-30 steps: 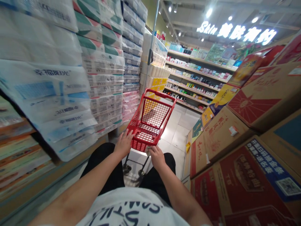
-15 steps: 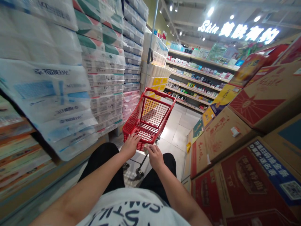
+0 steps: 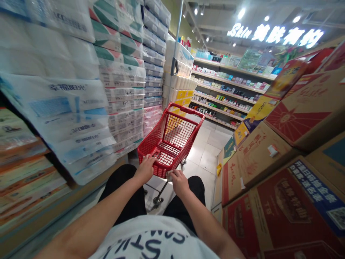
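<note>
A red plastic shopping cart (image 3: 164,163) with grid walls stands right in front of my knees, its basket bare inside and its handle (image 3: 185,109) at the far end. My left hand (image 3: 145,168) has its fingers curled over the cart's near rim, left of the middle. Close by the near right corner, my right hand (image 3: 179,181) is closed in a pinch. Between its thumb and fingertips shows a small pale crumpled piece (image 3: 169,175), too small to name. Whether the right fingers also touch the cart I cannot tell.
Stacked tissue packs (image 3: 81,108) wall off the left side. On the right, cardboard cartons (image 3: 277,144) rise close to me. A glass door with a dark handle (image 3: 174,67) stands beyond the cart, before shelves of small boxed goods (image 3: 221,90). Pale floor tiles (image 3: 202,144) run between.
The cart has turned slightly, its handle end swinging right and its near left corner shifting left. My left hand has moved a little left with the rim, its fingers now more curled.
</note>
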A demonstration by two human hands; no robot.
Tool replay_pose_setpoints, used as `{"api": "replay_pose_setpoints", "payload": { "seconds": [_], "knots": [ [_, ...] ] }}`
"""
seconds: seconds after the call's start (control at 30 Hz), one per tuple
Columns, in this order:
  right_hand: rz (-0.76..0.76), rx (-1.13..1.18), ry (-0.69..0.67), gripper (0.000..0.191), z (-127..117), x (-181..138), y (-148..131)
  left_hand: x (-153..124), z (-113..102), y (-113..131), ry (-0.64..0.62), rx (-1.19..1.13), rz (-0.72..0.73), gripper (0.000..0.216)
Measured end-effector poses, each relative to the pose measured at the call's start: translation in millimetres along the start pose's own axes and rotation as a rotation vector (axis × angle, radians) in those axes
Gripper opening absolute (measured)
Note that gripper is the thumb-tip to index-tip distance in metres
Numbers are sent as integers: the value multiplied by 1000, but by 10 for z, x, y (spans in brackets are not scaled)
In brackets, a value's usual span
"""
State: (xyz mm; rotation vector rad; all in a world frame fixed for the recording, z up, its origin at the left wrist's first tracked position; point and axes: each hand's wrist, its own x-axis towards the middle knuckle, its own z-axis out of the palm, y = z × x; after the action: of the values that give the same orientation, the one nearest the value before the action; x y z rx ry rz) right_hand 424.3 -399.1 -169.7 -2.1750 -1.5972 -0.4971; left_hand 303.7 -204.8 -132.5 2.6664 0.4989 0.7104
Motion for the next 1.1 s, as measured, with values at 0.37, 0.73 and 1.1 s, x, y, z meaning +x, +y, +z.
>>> {"api": "replay_pose_setpoints", "payload": {
  "seconds": [0.37,0.73,1.1],
  "knots": [
    [-81,38,52,31,82,114,-184,21,-57,-181,6,-13,2,42],
    [-129,49,105,35,-24,122,-278,89,-89,-280,-24,-51,-6,40],
    [-289,123,115,35,-289,303,-407,96,-105,-170,-33,-80,179,49]
  ]
}}
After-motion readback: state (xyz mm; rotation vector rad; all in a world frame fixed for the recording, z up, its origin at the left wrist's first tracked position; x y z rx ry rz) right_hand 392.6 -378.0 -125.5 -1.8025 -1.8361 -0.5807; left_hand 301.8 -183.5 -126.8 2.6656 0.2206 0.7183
